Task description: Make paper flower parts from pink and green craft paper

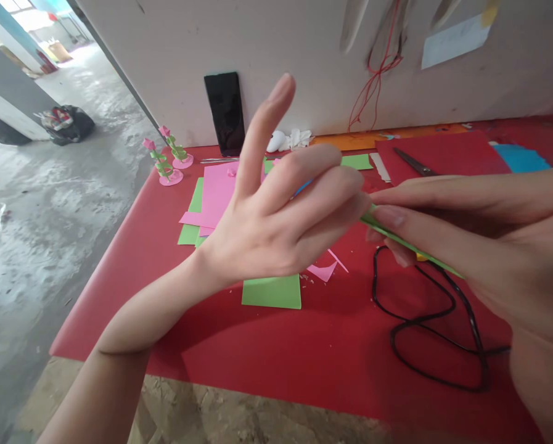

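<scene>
A folded piece of green paper [412, 243], seen nearly edge-on, is pinched between the thumb and fingers of my right hand [479, 234] above the table. My left hand [285, 216] meets the paper's left end with its curled fingers, while its thumb points up, away from them. The left fingertips are hidden behind the hand. Below my left hand lies a green paper square [271, 293], with pink paper scraps [323, 270] beside it. Pink sheets [216, 191] and green sheets are stacked behind my left wrist, partly covered.
A black cord [424, 320] loops across the red table [304, 351] under my right hand. Two paper flowers [167, 169] stand at the left edge. A phone [225, 114] leans on the back panel. Scissors [412, 161] lie on red paper, near a blue piece [521, 158].
</scene>
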### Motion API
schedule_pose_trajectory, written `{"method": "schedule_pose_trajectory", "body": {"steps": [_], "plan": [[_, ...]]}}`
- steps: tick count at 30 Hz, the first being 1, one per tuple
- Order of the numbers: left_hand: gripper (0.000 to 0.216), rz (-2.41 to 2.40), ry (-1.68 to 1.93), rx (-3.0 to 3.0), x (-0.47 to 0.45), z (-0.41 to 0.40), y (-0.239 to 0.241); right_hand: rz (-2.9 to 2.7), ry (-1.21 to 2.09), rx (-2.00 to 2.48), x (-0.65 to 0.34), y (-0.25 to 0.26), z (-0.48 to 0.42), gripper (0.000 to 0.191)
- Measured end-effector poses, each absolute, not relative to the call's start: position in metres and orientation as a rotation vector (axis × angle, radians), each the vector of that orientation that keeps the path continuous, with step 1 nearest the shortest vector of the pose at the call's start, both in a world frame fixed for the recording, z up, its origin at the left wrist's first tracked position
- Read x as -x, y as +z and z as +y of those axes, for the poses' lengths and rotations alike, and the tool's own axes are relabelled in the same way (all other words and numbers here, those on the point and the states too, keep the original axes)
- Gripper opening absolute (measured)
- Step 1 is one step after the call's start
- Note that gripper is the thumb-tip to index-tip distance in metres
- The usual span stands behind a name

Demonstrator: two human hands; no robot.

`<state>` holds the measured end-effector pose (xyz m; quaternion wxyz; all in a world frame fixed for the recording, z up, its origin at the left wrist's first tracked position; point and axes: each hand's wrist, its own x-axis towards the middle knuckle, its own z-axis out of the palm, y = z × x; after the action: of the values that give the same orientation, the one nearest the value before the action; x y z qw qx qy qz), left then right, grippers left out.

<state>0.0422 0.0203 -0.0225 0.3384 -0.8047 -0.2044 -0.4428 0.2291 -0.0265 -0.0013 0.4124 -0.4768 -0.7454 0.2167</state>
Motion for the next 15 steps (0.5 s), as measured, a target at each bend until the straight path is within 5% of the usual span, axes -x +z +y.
{"method": "schedule_pose_trajectory", "body": {"steps": [9,15], "plan": [[0.023,-0.444,-1.022,1.932,-0.0414,0.0176,-0.0173,-1.944,0.424,1.165,-0.2222,-0.0004,-0.0276,0.022],[0.015,-0.508,-1.215,1.962,-0.0437,0.0149,-0.0191,-1.809,0.623,1.205,-0.2272,0.0004,-0.0258,0.011]]}}
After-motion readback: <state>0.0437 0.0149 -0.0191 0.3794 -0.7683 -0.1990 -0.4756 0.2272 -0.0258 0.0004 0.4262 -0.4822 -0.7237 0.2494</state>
